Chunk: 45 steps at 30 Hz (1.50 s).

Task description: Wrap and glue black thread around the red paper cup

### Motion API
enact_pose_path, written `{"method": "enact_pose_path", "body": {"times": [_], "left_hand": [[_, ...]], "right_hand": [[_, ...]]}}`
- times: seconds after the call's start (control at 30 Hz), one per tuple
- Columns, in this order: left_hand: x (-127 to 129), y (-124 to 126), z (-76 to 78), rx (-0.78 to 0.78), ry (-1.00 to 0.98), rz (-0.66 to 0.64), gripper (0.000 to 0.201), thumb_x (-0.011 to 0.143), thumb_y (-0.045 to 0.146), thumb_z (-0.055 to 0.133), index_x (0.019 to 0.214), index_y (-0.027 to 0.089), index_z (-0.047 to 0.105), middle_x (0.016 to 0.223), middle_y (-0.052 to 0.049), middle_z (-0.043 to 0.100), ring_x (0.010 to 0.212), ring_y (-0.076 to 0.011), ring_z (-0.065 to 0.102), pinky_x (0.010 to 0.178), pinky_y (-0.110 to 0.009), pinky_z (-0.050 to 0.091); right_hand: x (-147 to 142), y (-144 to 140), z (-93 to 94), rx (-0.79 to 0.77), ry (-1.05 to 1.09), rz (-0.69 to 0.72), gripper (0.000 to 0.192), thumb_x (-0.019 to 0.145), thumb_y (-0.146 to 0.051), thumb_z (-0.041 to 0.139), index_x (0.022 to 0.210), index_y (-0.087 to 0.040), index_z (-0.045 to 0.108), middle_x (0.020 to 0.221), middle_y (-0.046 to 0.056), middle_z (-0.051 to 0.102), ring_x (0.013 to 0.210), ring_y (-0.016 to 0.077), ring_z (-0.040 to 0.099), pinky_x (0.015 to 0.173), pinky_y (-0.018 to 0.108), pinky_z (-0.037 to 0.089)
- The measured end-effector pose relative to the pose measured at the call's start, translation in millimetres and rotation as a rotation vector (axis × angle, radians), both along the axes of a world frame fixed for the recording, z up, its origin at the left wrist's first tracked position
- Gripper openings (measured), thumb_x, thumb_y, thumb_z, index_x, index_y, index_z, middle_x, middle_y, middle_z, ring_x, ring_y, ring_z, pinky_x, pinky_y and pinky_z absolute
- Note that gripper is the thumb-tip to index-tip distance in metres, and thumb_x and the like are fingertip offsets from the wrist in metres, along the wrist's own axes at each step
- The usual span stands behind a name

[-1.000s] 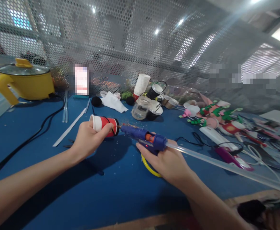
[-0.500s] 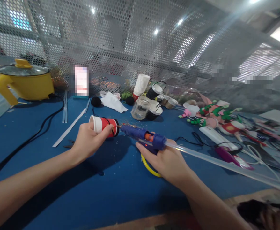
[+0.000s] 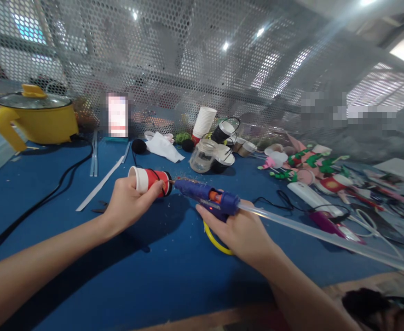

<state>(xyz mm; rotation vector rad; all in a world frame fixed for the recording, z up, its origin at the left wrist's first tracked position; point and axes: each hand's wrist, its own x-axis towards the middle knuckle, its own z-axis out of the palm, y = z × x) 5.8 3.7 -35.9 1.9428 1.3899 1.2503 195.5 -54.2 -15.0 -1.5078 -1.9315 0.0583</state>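
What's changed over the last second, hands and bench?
Nothing visibly moved beyond a trace, and nothing was taken hold of or let go. The left hand still grips the red-and-white paper cup on its side; the right hand still holds the blue glue gun, tip at the cup's black end. Yellow pot and clear jar stayed put.

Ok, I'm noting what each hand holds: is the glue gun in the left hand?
No, the right hand holds the glue gun; the left hand holds a cup.
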Motion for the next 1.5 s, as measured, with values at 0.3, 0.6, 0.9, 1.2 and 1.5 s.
{"method": "enact_pose_path", "body": {"times": [0.3,0.6,0.9,1.2,1.5], "left_hand": [[-1.1,-1.4,-2.9,0.042,0.024,-0.059,0.026,0.070,0.036,0.053,0.060,0.012,0.059,0.053,-0.001,0.051,0.051,-0.0111,0.045,0.046,-0.021,0.038],[-0.4,-3.0,-6.2,0.080,0.078,-0.065,0.023,0.070,0.035,0.052,0.062,0.015,0.058,0.050,0.001,0.048,0.047,-0.0107,0.045,0.043,-0.020,0.035],[-0.2,-5.2,-3.7,0.139,0.120,-0.158,0.025,0.072,0.031,0.052,0.052,0.016,0.050,0.047,0.002,0.044,0.046,-0.0088,0.037,0.042,-0.020,0.031],[0.3,-3.6,-4.7,0.082,0.085,-0.112,0.023,0.071,0.033,0.053,0.057,0.015,0.053,0.050,0.002,0.044,0.048,-0.0094,0.040,0.042,-0.020,0.032],[0.5,-0.7,-5.6,0.042,0.049,-0.064,0.027,0.069,0.036,0.054,0.053,0.015,0.049,0.048,0.004,0.038,0.044,-0.0079,0.038,0.040,-0.020,0.029]], "right_hand": [[-1.6,0.5,2.6,-0.016,-0.019,0.003,0.017,0.074,-0.029,0.047,0.072,-0.020,0.062,0.071,0.006,0.066,0.070,0.0227,0.063,0.061,0.031,0.048],[1.2,4.1,-0.3,0.032,-0.105,0.029,0.020,0.076,-0.028,0.046,0.073,-0.020,0.063,0.074,0.007,0.067,0.075,0.0230,0.062,0.068,0.033,0.048],[1.6,4.4,-2.7,-0.006,-0.133,-0.042,0.023,0.077,-0.031,0.045,0.074,-0.018,0.064,0.070,0.008,0.066,0.069,0.0238,0.061,0.063,0.034,0.047],[2.5,3.5,-2.6,-0.033,-0.229,-0.050,0.027,0.077,-0.032,0.044,0.076,-0.016,0.065,0.071,0.010,0.066,0.073,0.0262,0.061,0.065,0.037,0.046],[4.1,3.1,-4.1,-0.036,-0.248,-0.068,0.028,0.078,-0.034,0.044,0.076,-0.016,0.065,0.070,0.010,0.066,0.072,0.0266,0.061,0.063,0.036,0.046]]}}
